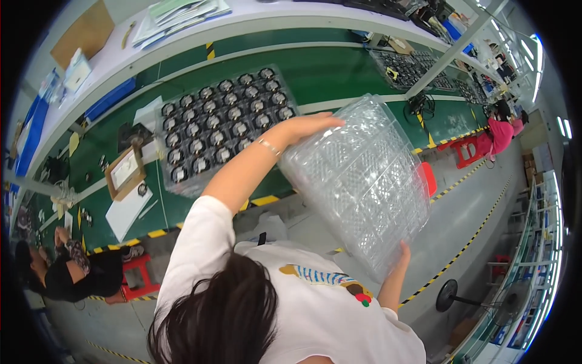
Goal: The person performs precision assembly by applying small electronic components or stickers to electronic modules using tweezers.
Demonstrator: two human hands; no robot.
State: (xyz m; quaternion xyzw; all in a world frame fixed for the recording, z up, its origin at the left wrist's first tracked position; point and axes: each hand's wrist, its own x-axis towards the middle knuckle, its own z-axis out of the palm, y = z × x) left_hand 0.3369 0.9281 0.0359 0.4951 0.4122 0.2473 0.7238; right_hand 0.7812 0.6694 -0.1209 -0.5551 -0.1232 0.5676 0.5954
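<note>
Between my two hands I hold a stack of clear plastic blister trays (357,176), tilted on edge in front of my body. My left hand (309,125) grips its upper left edge, with the fingers over the rim. At the lower right edge, my right hand (398,262) holds the stack from the side; its fingers are partly hidden behind the plastic. The visible tray pockets look unfilled. Behind my left forearm, on the green bench (321,76), lies another clear tray (224,130) filled with rows of small round black-and-silver parts.
Left of the filled tray are an open cardboard box (125,173), white paper (130,209) and loose small parts. A shelf (260,25) runs above the bench. A person (73,267) sits at left, another (500,133) far right. A red stool (428,179) stands behind my tray stack.
</note>
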